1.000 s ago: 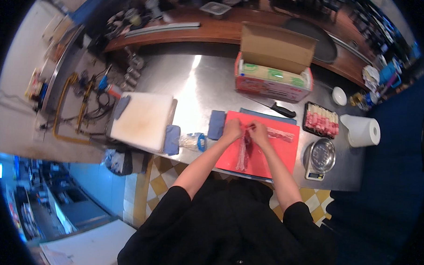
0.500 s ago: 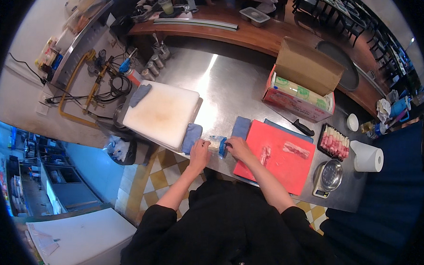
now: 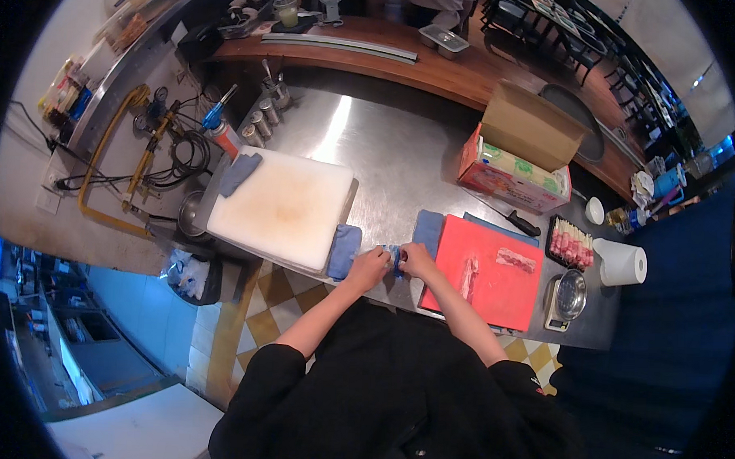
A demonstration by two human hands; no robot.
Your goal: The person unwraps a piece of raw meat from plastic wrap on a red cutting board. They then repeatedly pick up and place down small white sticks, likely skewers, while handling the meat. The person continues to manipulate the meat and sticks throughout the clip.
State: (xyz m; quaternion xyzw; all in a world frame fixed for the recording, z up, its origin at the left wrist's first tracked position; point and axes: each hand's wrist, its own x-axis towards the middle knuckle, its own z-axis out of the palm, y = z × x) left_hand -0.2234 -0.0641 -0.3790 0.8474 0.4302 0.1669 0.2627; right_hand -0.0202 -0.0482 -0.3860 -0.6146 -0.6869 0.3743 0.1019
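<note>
Between the two cutting boards, at the counter's near edge, I hold a small clear plastic packet with blue parts (image 3: 396, 253). My left hand (image 3: 370, 268) pinches its left side, fingers closed. On its right side, the fingers of my right hand (image 3: 416, 262) are closed too. What lies inside the packet is too small to make out. Next to my left hand is a folded blue cloth (image 3: 345, 251) against the white cutting board (image 3: 292, 198). A second blue cloth (image 3: 428, 228) lies beside the red cutting board (image 3: 495, 295), which bears strips of raw meat (image 3: 516, 261).
Right of the red board are a knife (image 3: 523, 224), a tray of meat skewers (image 3: 571, 243), a paper roll (image 3: 621, 263) and a scale with a metal bowl (image 3: 572, 295). Behind stands an open cardboard box (image 3: 511, 182). Shakers (image 3: 262, 125) and a gas canister (image 3: 225, 137) stand at the back left.
My hands have come closer together, and the packet between them looks more bunched up and covered. The whole view has shifted slightly; the boards and meat stay in place.
</note>
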